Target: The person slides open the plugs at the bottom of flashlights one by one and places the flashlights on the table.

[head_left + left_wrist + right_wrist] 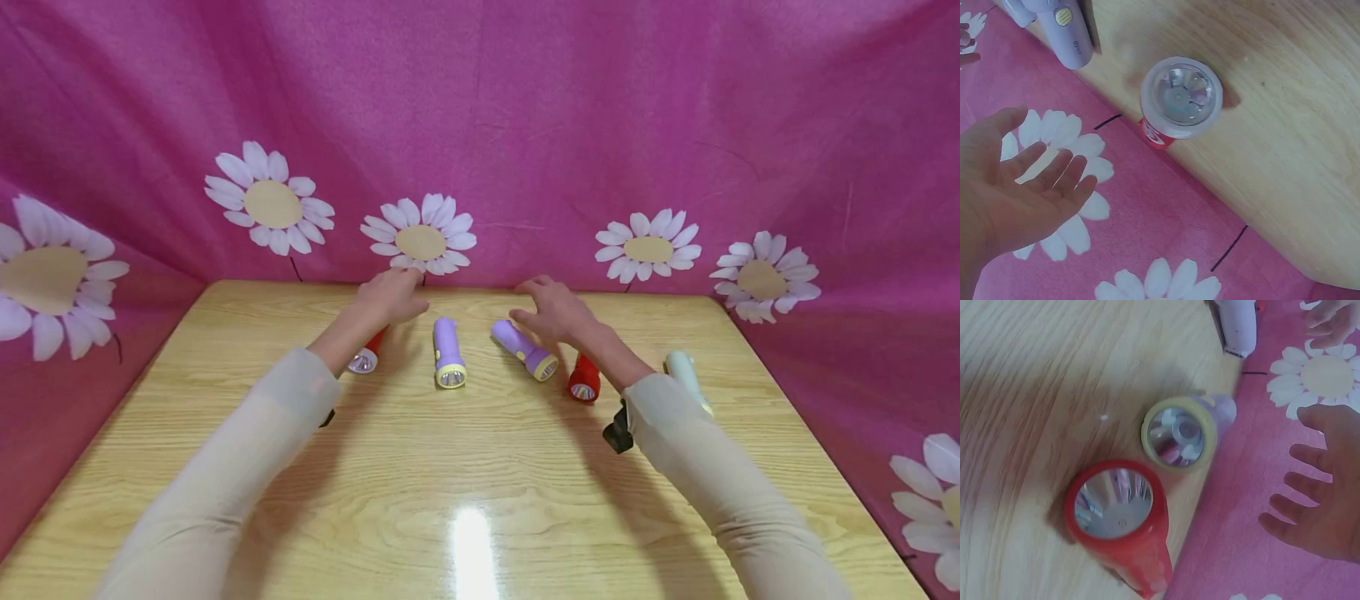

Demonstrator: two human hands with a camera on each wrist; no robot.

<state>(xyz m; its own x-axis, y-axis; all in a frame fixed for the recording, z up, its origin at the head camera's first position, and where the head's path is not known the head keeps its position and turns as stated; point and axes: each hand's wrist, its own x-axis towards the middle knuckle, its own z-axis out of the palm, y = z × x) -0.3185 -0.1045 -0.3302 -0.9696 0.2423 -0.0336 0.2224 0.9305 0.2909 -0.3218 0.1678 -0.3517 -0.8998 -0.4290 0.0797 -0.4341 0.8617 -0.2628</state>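
Note:
My left hand [392,296] hovers over the back of the table with fingers loosely spread, holding nothing. Below its wrist lies a red flashlight with a white head [363,360], partly hidden by the forearm; the left wrist view shows its lens [1180,97]. A purple flashlight [448,354] with a yellow rim lies between the hands. My right hand [558,310], fingers apart and gripping nothing, is above a second purple flashlight [522,348] lying at a slant. Beside that one is an all-red flashlight [584,379], also seen in the right wrist view [1129,519], partly behind the right forearm.
A pale green flashlight [684,375] lies to the right, partly covered by the right sleeve. The wooden table [420,483] ends at a pink cloth [525,125] with white daisies, which rises behind it and on both sides.

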